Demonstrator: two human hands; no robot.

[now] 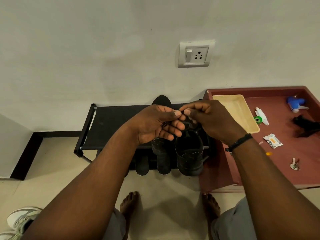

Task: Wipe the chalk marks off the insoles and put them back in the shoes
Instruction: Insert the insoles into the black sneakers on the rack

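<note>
Shoe (pixel 189 153) toes hidden behind hands.

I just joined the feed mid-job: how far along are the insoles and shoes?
Done: cannot confirm; no chalk marks show, and whether the right shoe holds an insole is hidden in shadow. In hand: the left hand and right hand pinch a black lace above the shoes. Left: two insoles appear to lie loose beside the shoe, not yet inside.
</note>
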